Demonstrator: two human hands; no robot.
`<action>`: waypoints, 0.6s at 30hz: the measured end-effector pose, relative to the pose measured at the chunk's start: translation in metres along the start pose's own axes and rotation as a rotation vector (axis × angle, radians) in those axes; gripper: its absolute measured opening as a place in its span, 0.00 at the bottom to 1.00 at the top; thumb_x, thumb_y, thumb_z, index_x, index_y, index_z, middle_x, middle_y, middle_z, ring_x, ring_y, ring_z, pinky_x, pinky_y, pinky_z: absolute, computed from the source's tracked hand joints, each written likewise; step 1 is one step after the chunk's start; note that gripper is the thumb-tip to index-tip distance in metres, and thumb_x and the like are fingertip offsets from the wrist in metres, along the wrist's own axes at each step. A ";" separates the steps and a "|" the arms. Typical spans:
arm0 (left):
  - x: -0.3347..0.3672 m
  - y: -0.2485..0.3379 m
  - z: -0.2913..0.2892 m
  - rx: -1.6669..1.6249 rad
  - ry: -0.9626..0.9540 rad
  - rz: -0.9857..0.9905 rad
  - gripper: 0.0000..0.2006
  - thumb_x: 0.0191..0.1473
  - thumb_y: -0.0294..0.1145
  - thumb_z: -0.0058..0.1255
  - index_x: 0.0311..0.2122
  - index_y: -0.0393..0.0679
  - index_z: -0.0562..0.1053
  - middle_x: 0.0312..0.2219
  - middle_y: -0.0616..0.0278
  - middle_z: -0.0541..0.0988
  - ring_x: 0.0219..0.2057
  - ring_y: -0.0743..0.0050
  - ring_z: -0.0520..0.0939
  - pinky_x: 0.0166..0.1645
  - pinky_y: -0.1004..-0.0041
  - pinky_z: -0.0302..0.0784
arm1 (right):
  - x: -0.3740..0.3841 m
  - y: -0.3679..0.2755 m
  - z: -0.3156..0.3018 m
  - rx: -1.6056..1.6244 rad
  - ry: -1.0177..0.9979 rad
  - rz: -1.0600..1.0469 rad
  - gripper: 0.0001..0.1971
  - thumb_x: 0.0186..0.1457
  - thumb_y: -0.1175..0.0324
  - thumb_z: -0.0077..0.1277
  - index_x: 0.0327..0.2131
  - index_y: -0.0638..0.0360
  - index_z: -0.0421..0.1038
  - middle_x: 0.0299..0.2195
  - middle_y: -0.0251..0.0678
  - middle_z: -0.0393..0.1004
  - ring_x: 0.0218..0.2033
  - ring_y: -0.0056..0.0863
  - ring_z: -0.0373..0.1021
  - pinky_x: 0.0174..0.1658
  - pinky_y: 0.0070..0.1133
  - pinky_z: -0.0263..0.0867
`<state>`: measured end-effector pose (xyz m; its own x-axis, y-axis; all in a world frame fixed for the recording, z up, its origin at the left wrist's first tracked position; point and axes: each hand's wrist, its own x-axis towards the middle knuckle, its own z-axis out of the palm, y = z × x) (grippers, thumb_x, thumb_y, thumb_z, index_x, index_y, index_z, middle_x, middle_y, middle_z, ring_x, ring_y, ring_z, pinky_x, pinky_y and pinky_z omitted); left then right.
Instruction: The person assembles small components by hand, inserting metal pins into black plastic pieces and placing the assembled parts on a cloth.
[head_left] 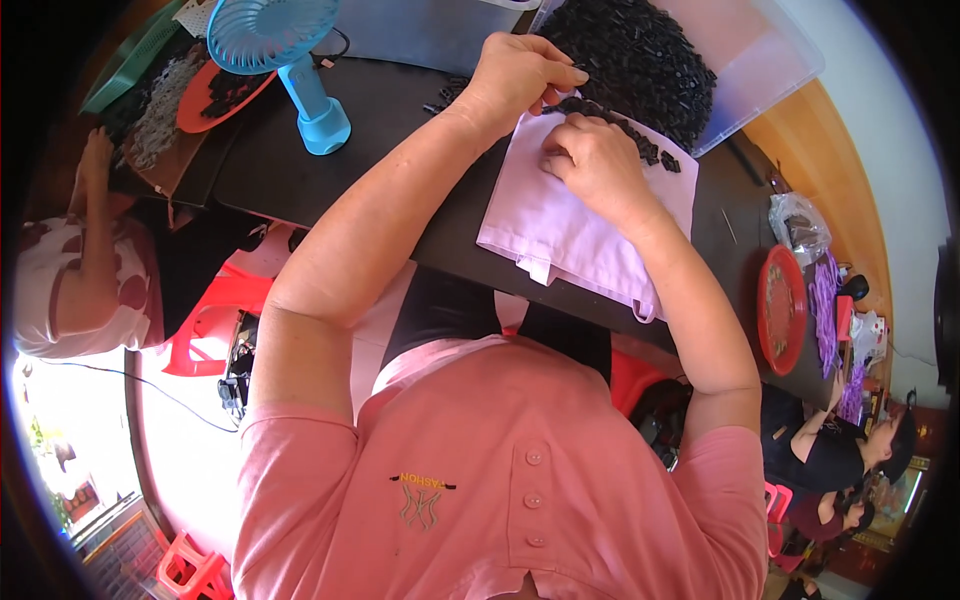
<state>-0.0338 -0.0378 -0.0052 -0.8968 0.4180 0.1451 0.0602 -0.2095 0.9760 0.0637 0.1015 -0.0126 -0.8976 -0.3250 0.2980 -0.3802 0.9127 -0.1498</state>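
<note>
A lavender cloth (530,200) with loops at its near edge lies on the dark table in front of me. Small black plastic pieces (650,150) are strewn along its far part. My left hand (515,75) is raised over the far left corner of the cloth, thumb and fingers pinched together; what they hold is too small to name. Lower and to the right, my right hand (600,165) rests over the cloth with curled fingers, whose tips hide anything between them. Just beyond both hands, a clear plastic bin (760,60) holds a heap of similar black pieces (630,60).
A blue desk fan (322,120) stands left on the dark table (400,130). Further left is an orange-red tray (205,100) of dark pieces beside another person's arm (95,165). On the right are a red plate (780,310), purple cords (825,300) and a plastic bag (798,225).
</note>
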 end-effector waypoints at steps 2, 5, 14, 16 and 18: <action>0.000 0.000 0.002 0.016 0.001 0.006 0.07 0.44 0.25 0.63 0.29 0.33 0.78 0.20 0.61 0.78 0.18 0.80 0.74 0.19 0.80 0.66 | -0.002 0.000 0.003 -0.017 -0.006 0.039 0.05 0.43 0.68 0.58 0.25 0.57 0.77 0.31 0.36 0.76 0.38 0.37 0.72 0.41 0.33 0.65; -0.002 -0.001 0.003 0.060 -0.011 0.004 0.07 0.44 0.25 0.62 0.30 0.33 0.78 0.20 0.61 0.78 0.18 0.80 0.74 0.19 0.80 0.66 | -0.006 0.000 0.005 -0.066 0.002 0.070 0.06 0.44 0.68 0.58 0.26 0.58 0.76 0.32 0.37 0.76 0.39 0.37 0.72 0.41 0.33 0.64; -0.004 -0.006 0.011 0.139 -0.116 -0.005 0.07 0.45 0.24 0.61 0.30 0.33 0.78 0.21 0.61 0.78 0.20 0.80 0.75 0.20 0.80 0.66 | -0.020 0.034 -0.027 0.786 0.246 0.389 0.03 0.49 0.78 0.55 0.30 0.62 0.73 0.25 0.30 0.76 0.25 0.18 0.70 0.32 0.16 0.66; -0.009 -0.007 0.015 0.154 -0.145 -0.011 0.06 0.45 0.24 0.61 0.30 0.34 0.78 0.21 0.61 0.78 0.20 0.80 0.75 0.20 0.80 0.67 | -0.021 0.040 -0.040 0.977 0.254 0.442 0.03 0.50 0.78 0.55 0.31 0.63 0.74 0.26 0.26 0.75 0.29 0.13 0.69 0.35 0.13 0.65; -0.013 -0.008 0.020 0.117 -0.195 -0.047 0.07 0.45 0.24 0.61 0.31 0.34 0.78 0.21 0.62 0.78 0.19 0.80 0.75 0.21 0.80 0.67 | -0.024 0.038 -0.043 0.999 0.281 0.432 0.04 0.51 0.78 0.55 0.32 0.63 0.75 0.27 0.26 0.75 0.29 0.13 0.69 0.35 0.13 0.64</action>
<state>-0.0145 -0.0241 -0.0117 -0.7987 0.5904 0.1163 0.0806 -0.0866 0.9930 0.0799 0.1546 0.0149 -0.9631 0.1533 0.2212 -0.1711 0.2859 -0.9429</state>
